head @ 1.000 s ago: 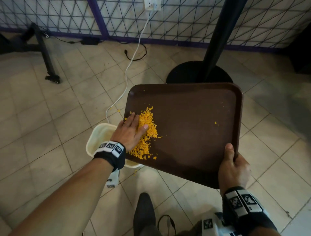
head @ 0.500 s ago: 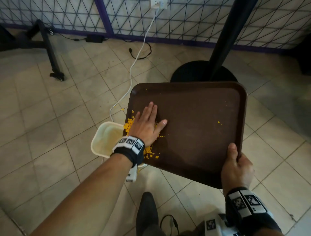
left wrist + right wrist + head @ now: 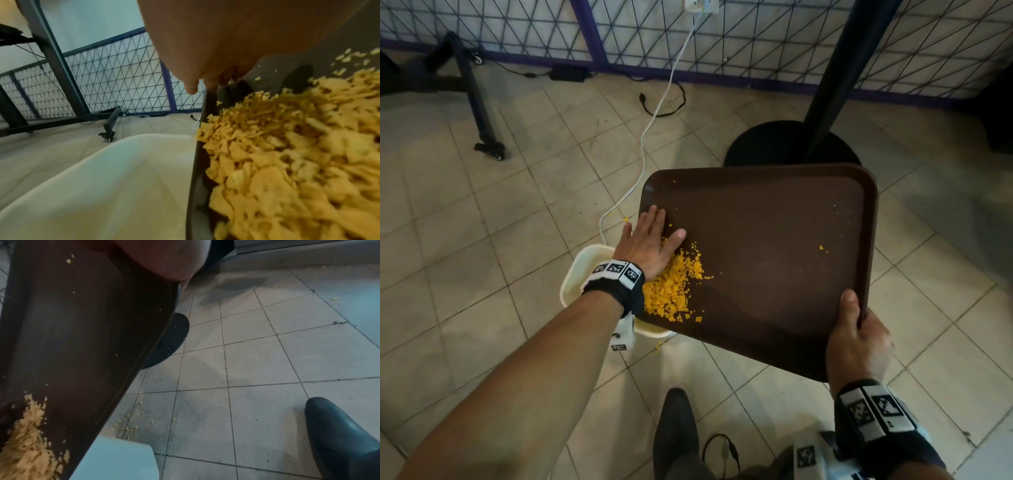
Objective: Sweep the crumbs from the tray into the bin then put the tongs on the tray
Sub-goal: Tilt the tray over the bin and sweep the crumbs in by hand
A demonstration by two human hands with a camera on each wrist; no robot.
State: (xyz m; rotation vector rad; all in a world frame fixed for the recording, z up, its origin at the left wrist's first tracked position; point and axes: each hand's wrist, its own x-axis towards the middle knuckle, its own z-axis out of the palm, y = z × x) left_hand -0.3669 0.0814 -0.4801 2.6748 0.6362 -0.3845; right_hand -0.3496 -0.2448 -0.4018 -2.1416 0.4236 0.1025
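A dark brown tray (image 3: 774,246) is held tilted over the floor, its low left corner above a cream bin (image 3: 575,281). My right hand (image 3: 854,332) grips the tray's near right corner, thumb on top. My left hand (image 3: 650,240) lies flat with straight fingers on the tray's left edge, beside a heap of yellow crumbs (image 3: 674,284). In the left wrist view the crumbs (image 3: 287,154) pile against the tray rim (image 3: 195,178) right over the bin (image 3: 113,186). The right wrist view shows the tray (image 3: 72,337) and crumbs (image 3: 26,443) above the bin (image 3: 115,460). No tongs are in view.
A black pole with a round base (image 3: 791,144) stands behind the tray. A white cable (image 3: 643,147) runs across the tiled floor to a wall socket. Spilled crumbs (image 3: 129,425) lie on the tiles by the bin. My black shoe (image 3: 339,434) is near. A wheeled stand leg (image 3: 489,147) is at far left.
My left hand has slid from the middle of the crumb heap to the tray's left edge, uncovering the heap, which now lies lower toward the bin corner. The right hand keeps its grip.
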